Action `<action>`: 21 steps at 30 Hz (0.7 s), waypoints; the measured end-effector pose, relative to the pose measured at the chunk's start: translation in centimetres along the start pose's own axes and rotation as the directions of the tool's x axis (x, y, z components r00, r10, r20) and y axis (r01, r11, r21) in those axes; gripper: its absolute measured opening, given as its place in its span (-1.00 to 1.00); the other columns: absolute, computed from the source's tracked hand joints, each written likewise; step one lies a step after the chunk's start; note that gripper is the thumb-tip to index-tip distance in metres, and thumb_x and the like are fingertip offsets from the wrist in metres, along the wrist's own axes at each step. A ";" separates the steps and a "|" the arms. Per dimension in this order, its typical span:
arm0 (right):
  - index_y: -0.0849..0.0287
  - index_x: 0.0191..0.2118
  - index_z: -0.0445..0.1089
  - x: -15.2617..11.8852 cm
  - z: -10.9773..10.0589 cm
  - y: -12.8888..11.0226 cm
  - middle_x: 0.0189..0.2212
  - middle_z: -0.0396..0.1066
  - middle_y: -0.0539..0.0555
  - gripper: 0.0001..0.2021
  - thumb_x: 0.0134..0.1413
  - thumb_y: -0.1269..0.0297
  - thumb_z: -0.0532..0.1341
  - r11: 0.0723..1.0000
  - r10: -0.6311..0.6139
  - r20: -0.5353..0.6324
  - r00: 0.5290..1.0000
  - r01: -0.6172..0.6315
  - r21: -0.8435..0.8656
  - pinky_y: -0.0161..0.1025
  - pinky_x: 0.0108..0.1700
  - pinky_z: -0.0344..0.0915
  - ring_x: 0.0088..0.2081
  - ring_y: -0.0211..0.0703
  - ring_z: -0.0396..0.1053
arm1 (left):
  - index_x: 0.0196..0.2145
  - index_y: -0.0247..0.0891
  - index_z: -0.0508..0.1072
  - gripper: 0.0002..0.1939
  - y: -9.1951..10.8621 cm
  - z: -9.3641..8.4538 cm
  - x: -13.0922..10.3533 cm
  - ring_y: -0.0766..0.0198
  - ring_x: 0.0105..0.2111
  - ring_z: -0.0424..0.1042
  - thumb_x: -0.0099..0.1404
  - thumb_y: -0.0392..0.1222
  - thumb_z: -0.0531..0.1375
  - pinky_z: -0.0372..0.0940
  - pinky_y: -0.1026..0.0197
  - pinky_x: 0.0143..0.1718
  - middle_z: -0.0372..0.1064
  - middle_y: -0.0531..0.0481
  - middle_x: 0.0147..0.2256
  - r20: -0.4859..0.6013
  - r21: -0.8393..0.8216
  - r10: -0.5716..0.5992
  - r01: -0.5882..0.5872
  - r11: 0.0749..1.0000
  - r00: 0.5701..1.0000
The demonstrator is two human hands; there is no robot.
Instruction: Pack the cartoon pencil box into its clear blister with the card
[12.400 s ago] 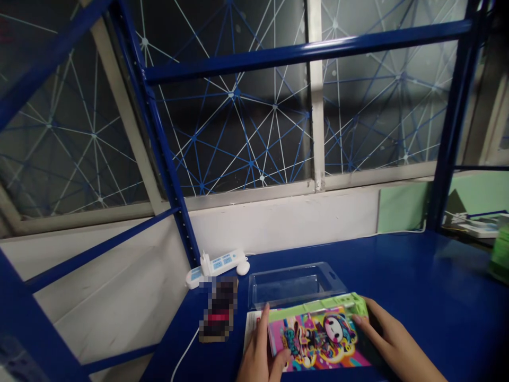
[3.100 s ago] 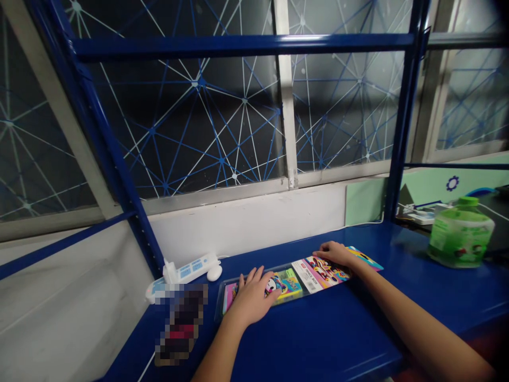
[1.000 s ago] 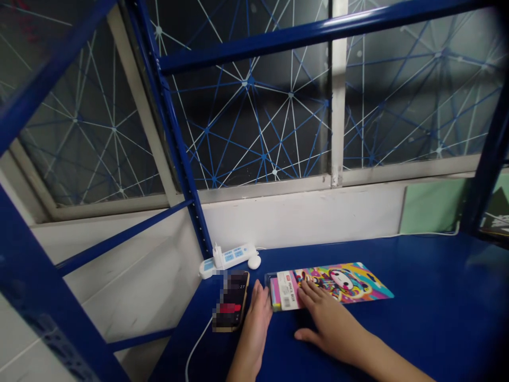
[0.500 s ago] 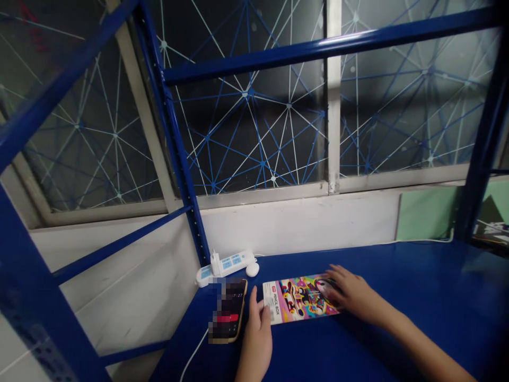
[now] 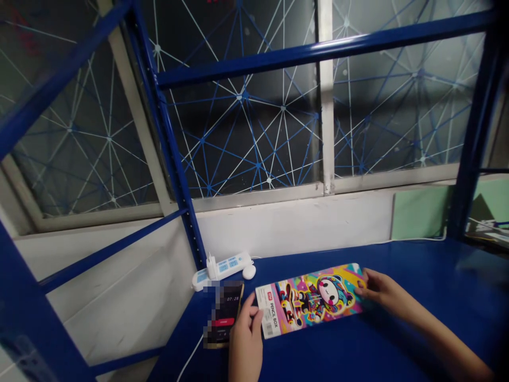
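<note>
A flat pencil box (image 5: 318,300) lies tilted slightly over the blue desk, its colourful cartoon panda face upward. White labelling marked "PENCIL BOX" covers its left end. My left hand (image 5: 247,329) is closed at that end, with the thumb along the edge. At the opposite end my right hand (image 5: 377,286) pinches the corner, thumb on top and the other fingers partly hidden. Just left of my left hand is a phone (image 5: 228,307) showing a lit screen, partly covered by that hand.
A white power strip (image 5: 234,265) with a plugged-in adapter and a small round white object (image 5: 249,272) sit at the desk's back left. A white cable (image 5: 191,356) runs by the phone. Blue metal posts and bars (image 5: 181,207) frame the desk (image 5: 318,355) before the wall and windows.
My right hand has moved from over the box's printed face to its right end, uncovering the panda. The box now appears nearer and more tilted, with my left hand still at its left end.
</note>
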State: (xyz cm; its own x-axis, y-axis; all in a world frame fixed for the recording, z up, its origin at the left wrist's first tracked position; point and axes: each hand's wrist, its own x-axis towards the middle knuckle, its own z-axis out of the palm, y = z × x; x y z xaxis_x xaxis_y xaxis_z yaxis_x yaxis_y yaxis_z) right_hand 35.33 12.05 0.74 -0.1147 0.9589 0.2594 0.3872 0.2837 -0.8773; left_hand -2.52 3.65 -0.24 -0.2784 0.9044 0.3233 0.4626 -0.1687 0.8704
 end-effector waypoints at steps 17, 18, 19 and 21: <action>0.07 0.17 0.43 -5.5 0.6 -0.7 0.19 0.39 0.19 -0.54 0.14 0.16 0.23 0.927 -0.109 0.267 0.957 0.195 -0.320 -0.02 0.25 0.20 0.19 0.10 0.36 | -0.02 -0.24 0.46 -0.57 -1.4 -0.3 -1.4 0.06 0.04 0.46 0.20 -0.36 0.00 0.33 0.10 0.03 0.49 -0.22 0.01 0.277 0.271 0.122 -0.199 0.942 0.953; 0.04 0.24 0.35 -6.0 0.7 -0.6 0.27 0.30 0.17 -0.49 0.17 0.15 0.21 0.917 -0.090 0.279 0.956 0.189 -0.350 0.04 0.32 0.09 0.27 0.10 0.25 | 0.08 -0.29 0.43 -0.52 -1.9 -0.3 -1.6 0.03 0.13 0.41 0.23 -0.32 0.01 0.31 0.06 0.10 0.43 -0.26 0.10 0.303 0.306 0.125 -0.220 0.926 0.945; 0.01 0.31 0.26 -6.4 0.8 -0.5 0.33 0.19 0.15 -0.43 0.19 0.12 0.21 0.909 -0.065 0.297 0.953 0.180 -0.376 0.10 0.37 -0.04 0.33 0.10 0.14 | 0.15 -0.33 0.38 -0.49 -2.4 -0.3 -1.8 0.01 0.20 0.34 0.26 -0.26 0.01 0.28 0.04 0.16 0.36 -0.29 0.18 0.336 0.347 0.132 -0.253 0.903 0.933; -0.03 0.39 0.08 -7.0 1.0 -0.3 0.40 -0.01 0.11 -0.28 0.14 0.02 0.26 0.892 -0.026 0.340 0.940 0.176 -0.417 0.20 0.40 -0.25 0.41 0.12 -0.07 | 0.26 -0.37 0.28 -0.42 -3.1 -0.4 -2.2 0.01 0.28 0.22 0.31 -0.16 0.02 0.21 0.02 0.25 0.21 -0.27 0.29 0.404 0.427 0.152 -0.334 0.840 0.902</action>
State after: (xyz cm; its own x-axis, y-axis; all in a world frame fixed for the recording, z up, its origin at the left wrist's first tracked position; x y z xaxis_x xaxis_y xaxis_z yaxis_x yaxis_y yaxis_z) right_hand 35.06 5.26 -1.24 -0.4293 0.8939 0.1291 0.7069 0.4215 -0.5680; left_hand -3.68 1.99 -3.52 0.1598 0.9484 0.2740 0.8412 -0.2761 0.4650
